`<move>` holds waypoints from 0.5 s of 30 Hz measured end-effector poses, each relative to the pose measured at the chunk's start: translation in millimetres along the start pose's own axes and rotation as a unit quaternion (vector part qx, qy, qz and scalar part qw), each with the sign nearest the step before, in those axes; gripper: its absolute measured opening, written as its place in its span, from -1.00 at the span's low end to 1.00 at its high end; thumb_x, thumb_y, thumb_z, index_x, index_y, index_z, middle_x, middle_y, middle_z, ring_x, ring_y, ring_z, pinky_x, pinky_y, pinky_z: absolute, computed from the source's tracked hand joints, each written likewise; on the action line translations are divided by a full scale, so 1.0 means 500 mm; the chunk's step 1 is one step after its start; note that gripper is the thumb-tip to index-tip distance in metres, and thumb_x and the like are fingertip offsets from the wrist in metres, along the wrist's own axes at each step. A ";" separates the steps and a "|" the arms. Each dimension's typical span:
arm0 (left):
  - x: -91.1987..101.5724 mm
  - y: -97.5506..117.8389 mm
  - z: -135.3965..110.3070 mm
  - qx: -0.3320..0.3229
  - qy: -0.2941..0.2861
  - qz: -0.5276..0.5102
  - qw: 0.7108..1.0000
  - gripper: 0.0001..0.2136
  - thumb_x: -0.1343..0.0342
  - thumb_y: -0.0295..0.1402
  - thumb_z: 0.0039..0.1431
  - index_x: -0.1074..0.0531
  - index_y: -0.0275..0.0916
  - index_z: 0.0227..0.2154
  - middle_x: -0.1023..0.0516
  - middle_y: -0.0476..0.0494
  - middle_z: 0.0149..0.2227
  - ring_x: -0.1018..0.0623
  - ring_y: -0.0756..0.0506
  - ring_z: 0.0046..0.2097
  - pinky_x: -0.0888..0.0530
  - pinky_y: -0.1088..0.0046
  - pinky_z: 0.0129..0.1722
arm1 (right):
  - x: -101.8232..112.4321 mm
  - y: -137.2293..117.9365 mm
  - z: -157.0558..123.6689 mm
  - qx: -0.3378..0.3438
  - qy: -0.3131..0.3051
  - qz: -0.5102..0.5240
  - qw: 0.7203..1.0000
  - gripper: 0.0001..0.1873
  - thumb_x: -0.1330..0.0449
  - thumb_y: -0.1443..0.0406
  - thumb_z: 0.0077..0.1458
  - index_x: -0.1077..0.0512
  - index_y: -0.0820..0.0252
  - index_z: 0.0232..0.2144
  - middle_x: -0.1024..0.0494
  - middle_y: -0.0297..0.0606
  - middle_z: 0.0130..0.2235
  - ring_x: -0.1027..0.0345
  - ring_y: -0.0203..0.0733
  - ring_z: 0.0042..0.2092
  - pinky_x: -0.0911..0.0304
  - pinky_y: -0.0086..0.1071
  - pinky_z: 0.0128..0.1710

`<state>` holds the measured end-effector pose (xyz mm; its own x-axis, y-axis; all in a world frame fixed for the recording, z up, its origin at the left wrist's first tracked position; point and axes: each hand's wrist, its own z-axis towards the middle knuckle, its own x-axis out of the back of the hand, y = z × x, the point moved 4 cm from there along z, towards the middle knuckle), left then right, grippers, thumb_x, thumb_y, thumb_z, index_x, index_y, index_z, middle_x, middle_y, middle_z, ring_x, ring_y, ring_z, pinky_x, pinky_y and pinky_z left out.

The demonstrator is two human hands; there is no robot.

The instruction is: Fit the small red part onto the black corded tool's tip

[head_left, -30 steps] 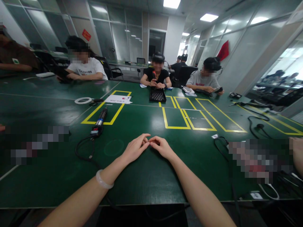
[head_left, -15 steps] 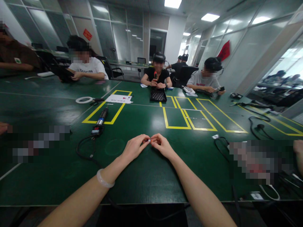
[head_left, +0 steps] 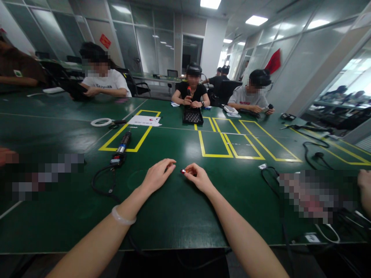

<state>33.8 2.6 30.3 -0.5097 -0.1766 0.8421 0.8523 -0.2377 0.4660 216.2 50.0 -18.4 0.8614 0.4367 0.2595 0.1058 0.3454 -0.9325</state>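
Observation:
Pinched between the thumb and fingers of my right hand [head_left: 199,179] is a small piece [head_left: 182,171] with a dark red and a shiny silvery part. It is too small to name. My left hand [head_left: 157,174] is apart from it on the left, with thumb and fingers spread and nothing between them. Both hands are over the green tabletop [head_left: 185,220]. Beyond my left hand lies a powered screwdriver [head_left: 123,144], black with a blue and silver band, its black cable curling toward me.
Yellow tape frames [head_left: 218,156] mark the table. A paper sheet [head_left: 144,121] and a white ring-shaped coil [head_left: 101,122] lie farther left. Across the table a person [head_left: 189,92] sits behind a black tray [head_left: 192,116]. Black cables [head_left: 307,148] run along the right.
My left hand has let go of the small piece and drawn away to the left, its fingers parting. My right hand keeps hold of the piece in nearly the same place.

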 end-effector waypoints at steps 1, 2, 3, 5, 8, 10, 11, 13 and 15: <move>0.015 -0.021 0.005 0.012 0.019 0.032 0.999 -0.61 0.22 -0.12 0.32 -0.38 -0.14 0.00 -0.50 -0.13 -0.04 -0.48 -0.13 -0.03 -0.38 0.35 -0.08 | 0.002 0.000 0.000 -0.001 0.003 -0.010 1.000 -0.80 -0.22 0.21 0.07 -0.39 0.20 -0.27 -0.46 -0.34 -0.37 -0.29 -0.31 -0.38 -0.22 -0.43 -0.34; 0.032 -0.047 0.009 0.026 0.039 0.069 0.997 -0.60 0.22 -0.12 0.32 -0.37 -0.16 0.03 -0.48 -0.17 -0.01 -0.46 -0.16 0.00 -0.37 0.31 -0.03 | 0.003 0.000 0.000 -0.003 0.004 -0.018 1.000 -0.79 -0.22 0.20 0.07 -0.40 0.20 -0.28 -0.46 -0.35 -0.37 -0.28 -0.32 -0.38 -0.21 -0.43 -0.35; 0.050 -0.077 0.012 0.046 0.060 0.111 0.991 -0.59 0.21 -0.13 0.31 -0.35 -0.19 0.06 -0.45 -0.21 0.03 -0.43 -0.20 0.04 -0.34 0.26 0.02 | 0.003 0.000 0.000 -0.004 0.004 -0.025 1.000 -0.79 -0.22 0.20 0.07 -0.40 0.20 -0.28 -0.46 -0.35 -0.37 -0.27 -0.32 -0.39 -0.21 -0.43 -0.35; 0.088 -0.145 0.010 0.099 0.099 0.192 0.971 -0.54 0.17 -0.14 0.28 -0.27 -0.23 0.14 -0.33 -0.30 0.15 -0.33 -0.29 0.15 -0.27 0.15 0.11 | 0.003 0.000 0.001 -0.005 0.002 -0.034 0.999 -0.79 -0.22 0.20 0.07 -0.40 0.20 -0.27 -0.45 -0.35 -0.38 -0.27 -0.31 -0.38 -0.21 -0.43 -0.35; 0.140 -0.249 -0.011 0.218 0.127 0.257 0.933 -0.42 0.08 -0.09 0.21 -0.17 -0.34 0.20 -0.15 -0.48 0.25 -0.24 -0.43 0.21 -0.24 0.01 0.11 | 0.002 0.000 0.001 -0.004 0.002 -0.039 0.999 -0.79 -0.22 0.20 0.07 -0.41 0.21 -0.27 -0.46 -0.35 -0.38 -0.27 -0.31 -0.38 -0.21 -0.43 -0.35; 0.158 -0.304 -0.029 0.296 0.090 0.243 0.919 -0.38 0.07 -0.03 0.19 -0.17 -0.37 0.19 -0.17 -0.57 0.22 -0.28 -0.49 0.16 -0.32 -0.03 -0.01 | 0.001 0.000 0.000 -0.004 0.002 -0.045 0.999 -0.79 -0.22 0.20 0.07 -0.41 0.21 -0.28 -0.46 -0.35 -0.38 -0.27 -0.31 -0.38 -0.21 -0.43 -0.35; 0.164 -0.323 -0.036 0.325 0.064 0.231 0.915 -0.38 0.07 -0.01 0.18 -0.19 -0.37 0.16 -0.22 -0.59 0.18 -0.31 -0.51 0.12 -0.34 -0.03 -0.07 | 0.001 0.000 0.000 -0.004 0.002 -0.047 0.999 -0.79 -0.21 0.20 0.07 -0.41 0.21 -0.28 -0.46 -0.35 -0.38 -0.27 -0.31 -0.38 -0.20 -0.43 -0.35; 0.168 -0.345 -0.045 0.356 0.021 0.213 0.910 -0.40 0.08 0.01 0.18 -0.23 -0.38 0.11 -0.30 -0.58 0.11 -0.35 -0.50 0.07 -0.37 0.00 -0.14 | 0.001 0.000 0.000 -0.005 0.002 -0.049 0.999 -0.79 -0.21 0.20 0.07 -0.41 0.20 -0.27 -0.45 -0.35 -0.39 -0.27 -0.30 -0.38 -0.21 -0.43 -0.34; 0.170 -0.350 -0.046 0.360 0.004 0.214 0.908 -0.41 0.06 0.00 0.17 -0.24 -0.40 0.08 -0.32 -0.56 0.08 -0.37 -0.49 0.05 -0.38 0.03 -0.17 | 0.002 0.001 0.000 -0.007 0.003 -0.048 0.999 -0.79 -0.22 0.20 0.07 -0.41 0.20 -0.28 -0.44 -0.35 -0.40 -0.28 -0.29 -0.37 -0.21 -0.42 -0.33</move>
<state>-161.7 7.0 14.0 -0.1118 -0.1128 0.9873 0.8270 0.5402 0.1554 217.0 50.3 -18.6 0.8495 0.3978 0.3465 0.1950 0.3735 -0.9069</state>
